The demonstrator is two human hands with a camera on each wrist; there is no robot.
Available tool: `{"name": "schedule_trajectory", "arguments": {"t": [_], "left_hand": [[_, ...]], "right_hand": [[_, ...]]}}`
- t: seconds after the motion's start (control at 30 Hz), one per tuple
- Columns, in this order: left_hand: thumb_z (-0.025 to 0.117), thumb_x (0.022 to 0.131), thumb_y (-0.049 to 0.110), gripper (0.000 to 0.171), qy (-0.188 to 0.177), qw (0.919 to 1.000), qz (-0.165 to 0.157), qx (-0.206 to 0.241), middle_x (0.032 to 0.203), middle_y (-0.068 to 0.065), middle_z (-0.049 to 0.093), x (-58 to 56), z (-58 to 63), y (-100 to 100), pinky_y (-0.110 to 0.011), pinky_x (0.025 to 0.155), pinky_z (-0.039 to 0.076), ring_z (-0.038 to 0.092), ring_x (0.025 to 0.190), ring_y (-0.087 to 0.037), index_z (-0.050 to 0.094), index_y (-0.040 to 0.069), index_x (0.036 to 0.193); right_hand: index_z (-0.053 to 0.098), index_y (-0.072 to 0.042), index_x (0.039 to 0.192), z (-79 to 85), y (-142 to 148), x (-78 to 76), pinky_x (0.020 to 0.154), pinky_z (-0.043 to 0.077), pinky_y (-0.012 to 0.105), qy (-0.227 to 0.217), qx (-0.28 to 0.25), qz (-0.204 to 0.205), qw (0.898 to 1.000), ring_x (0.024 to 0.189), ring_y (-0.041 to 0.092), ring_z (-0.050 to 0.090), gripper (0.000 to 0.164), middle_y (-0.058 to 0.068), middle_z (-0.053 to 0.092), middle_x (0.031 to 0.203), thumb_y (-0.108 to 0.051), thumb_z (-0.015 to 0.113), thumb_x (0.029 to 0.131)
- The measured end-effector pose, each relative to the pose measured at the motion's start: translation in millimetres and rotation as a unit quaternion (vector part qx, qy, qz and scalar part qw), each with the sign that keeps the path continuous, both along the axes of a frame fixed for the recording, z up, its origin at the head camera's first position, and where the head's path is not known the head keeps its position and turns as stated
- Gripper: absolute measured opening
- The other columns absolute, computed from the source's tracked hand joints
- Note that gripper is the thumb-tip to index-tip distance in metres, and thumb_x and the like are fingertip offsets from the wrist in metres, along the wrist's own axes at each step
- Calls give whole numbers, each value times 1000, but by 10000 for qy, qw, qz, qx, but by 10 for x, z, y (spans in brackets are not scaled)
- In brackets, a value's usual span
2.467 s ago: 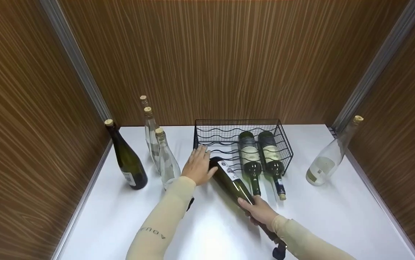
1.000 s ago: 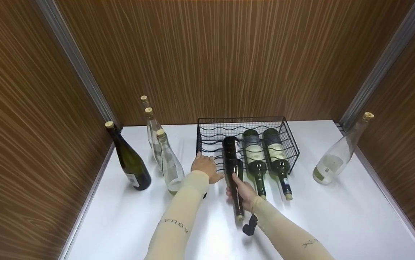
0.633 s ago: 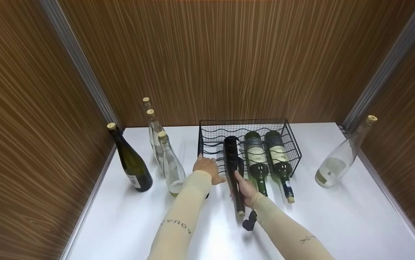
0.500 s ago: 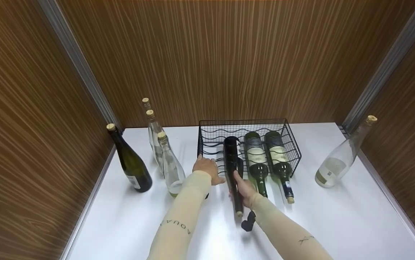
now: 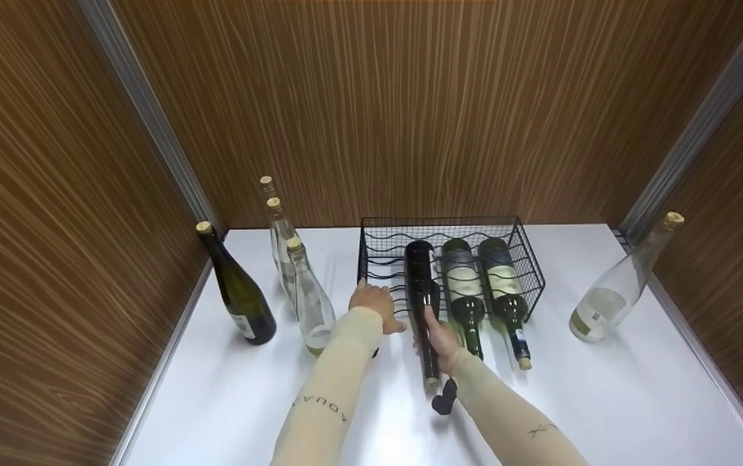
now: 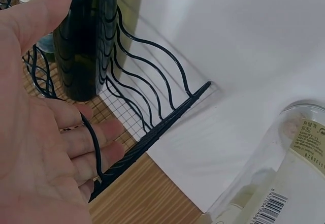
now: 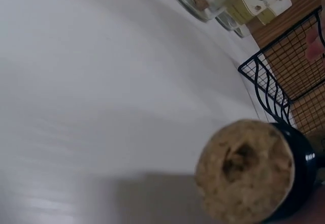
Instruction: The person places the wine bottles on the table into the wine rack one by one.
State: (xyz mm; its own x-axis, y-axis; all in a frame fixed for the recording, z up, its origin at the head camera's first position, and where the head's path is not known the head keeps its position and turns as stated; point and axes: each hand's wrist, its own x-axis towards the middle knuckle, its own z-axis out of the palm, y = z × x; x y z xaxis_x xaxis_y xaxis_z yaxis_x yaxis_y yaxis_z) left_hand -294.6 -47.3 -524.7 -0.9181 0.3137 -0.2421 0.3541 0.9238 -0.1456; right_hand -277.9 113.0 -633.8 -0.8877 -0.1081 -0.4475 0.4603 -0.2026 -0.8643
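A black wire wine rack lies on the white table in the head view. My left hand is at its front left corner; in the left wrist view the curled fingers hook behind a wavy wire. My right hand grips the neck end of a dark wine bottle, whose base lies over the rack's wires, cork toward me. That bottle's cork fills the lower right wrist view. To its right, two green labelled bottles, one beside the other, lie in the rack.
Left of the rack stand a dark green corked bottle and several clear bottles, the nearest one close to my left forearm. At far right stands another clear corked bottle. Wood-grain panels enclose the table.
My right hand has swung the dark bottle from a slant in front of the rack to lie nearly straight over its wires. My left hand has moved onto the rack's front left corner.
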Motion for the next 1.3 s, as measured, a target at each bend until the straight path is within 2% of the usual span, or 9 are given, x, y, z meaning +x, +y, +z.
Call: {"name": "schedule_trajectory", "arguments": {"t": [0.17, 0.3, 0.5, 0.6, 0.8, 0.9, 1.1, 1.3], "left_hand": [[51, 71, 73, 95, 49, 10000, -35, -77, 130, -12, 50, 7, -4, 4, -44, 108, 14, 43, 121, -28, 42, 3, 136], [52, 70, 72, 96, 101, 9999, -4, -19, 130, -12, 50, 1, -5, -10, -43, 108, 14, 43, 121, -28, 41, 2, 136], [53, 72, 70, 96, 66, 10000, -16, 18, 133, -12, 48, 4, -5, 5, -43, 109, 11, 41, 123, -29, 38, 2, 138], [53, 72, 69, 96, 0, 10000, 7, -4, 134, -11, 47, 5, 7, -4, -43, 109, 9, 39, 124, -29, 36, 2, 139], [54, 72, 69, 94, 4, 10000, -34, -53, 132, -10, 49, 49, 57, -7, -44, 109, 12, 42, 122, -28, 38, 2, 137], [55, 72, 68, 94, 77, 10000, -10, -12, 131, -11, 49, 59, 78, -15, -43, 108, 13, 43, 121, -29, 39, 2, 137], [55, 72, 68, 95, 59, 10000, 21, -43, 131, -11, 49, 99, 110, -9, -42, 109, 13, 43, 121, -29, 38, 2, 138], [55, 72, 68, 94, 109, 9999, -22, -123, 131, -12, 50, 81, 80, 6, -42, 109, 14, 43, 121, -29, 38, 2, 137]], "right_hand": [[49, 4, 103, -51, -2, -65, 50, 43, 30, -5, -44, -164, 9999, 57, 19, 49, 63, 10, 53, 71, -57, 45, 88], [50, 3, 107, -55, -8, -83, 54, 46, 32, 42, -132, -87, 9999, 63, 21, 54, 62, 14, 57, 75, -56, 42, 90], [48, 11, 119, -119, 71, 65, 69, 50, 36, -57, -644, 112, 9978, 78, 28, 62, 79, 19, 63, 88, -61, 31, 91], [44, 10, 124, -166, 95, 141, 81, 49, 39, -78, -858, 173, 9961, 85, 30, 63, 82, 22, 63, 97, -63, 29, 90], [41, 0, 127, -249, 137, 233, 91, 43, 43, 119, -1330, 118, 9910, 98, 33, 59, 65, 25, 55, 114, -56, 33, 93], [39, 1, 125, -253, 150, 240, 93, 41, 43, 237, -1533, 153, 9878, 102, 35, 57, 56, 27, 53, 118, -46, 34, 96], [39, 3, 121, -274, 164, 249, 92, 42, 44, 335, -1575, 206, 9867, 98, 34, 59, 42, 26, 56, 113, -31, 37, 96], [39, 1, 121, -304, 177, 224, 89, 44, 45, 495, -1498, 191, 9873, 88, 27, 62, 39, 18, 61, 100, -29, 43, 96]]}}
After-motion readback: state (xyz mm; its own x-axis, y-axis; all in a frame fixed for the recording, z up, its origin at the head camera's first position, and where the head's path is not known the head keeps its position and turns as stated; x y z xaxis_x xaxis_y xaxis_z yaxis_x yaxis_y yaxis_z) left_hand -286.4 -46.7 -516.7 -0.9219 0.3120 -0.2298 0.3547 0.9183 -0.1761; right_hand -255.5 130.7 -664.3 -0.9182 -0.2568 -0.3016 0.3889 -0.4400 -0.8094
